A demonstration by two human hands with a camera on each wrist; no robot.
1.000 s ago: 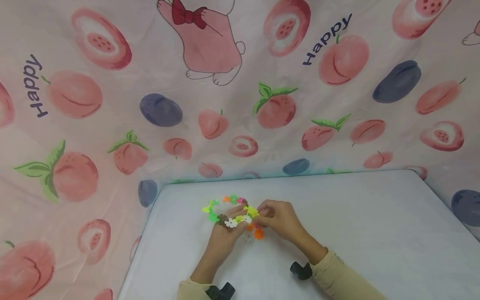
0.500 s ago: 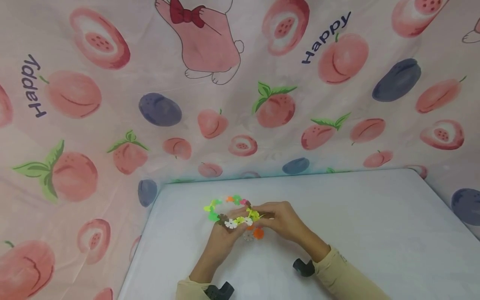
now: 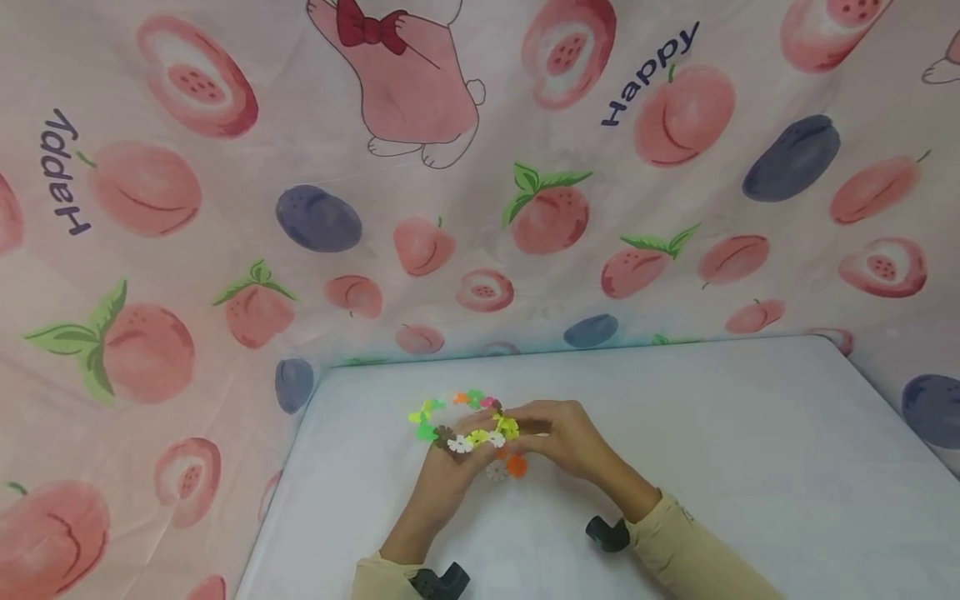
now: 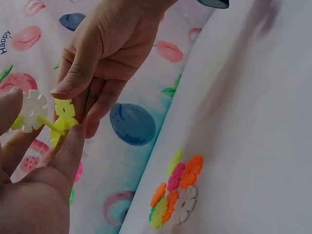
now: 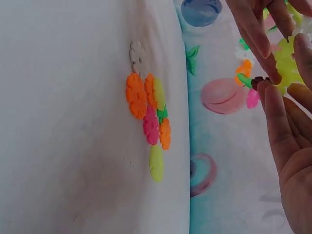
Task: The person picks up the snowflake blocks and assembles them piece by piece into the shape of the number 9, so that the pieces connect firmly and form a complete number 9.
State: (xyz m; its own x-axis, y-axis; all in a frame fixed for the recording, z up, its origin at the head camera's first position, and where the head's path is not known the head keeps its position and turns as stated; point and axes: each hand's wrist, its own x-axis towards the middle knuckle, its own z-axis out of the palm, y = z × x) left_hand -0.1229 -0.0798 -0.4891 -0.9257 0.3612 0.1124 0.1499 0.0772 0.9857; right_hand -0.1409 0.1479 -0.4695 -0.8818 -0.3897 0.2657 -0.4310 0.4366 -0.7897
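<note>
A chain of flower-shaped plastic pieces, in white, yellow, green, brown, pink and orange, bends round into a loop held up over the counter, nearer its left edge than its right; whether the loop is joined all round, I cannot tell. The left hand grips the chain's near side, its fingers grasping by a white piece with the thumb on top. The right hand has its thumb and fingers pinched on a yellow piece at the chain's right side. Below the hands, eight loose flower pieces lie close together on the counter, some overlapping: three orange, two yellowish, one pink, one green, one white. Tan sleeves cover the forearms, each with a black device at the wrist. Past the counter's far edge hangs a pink fruit-printed cloth.
</note>
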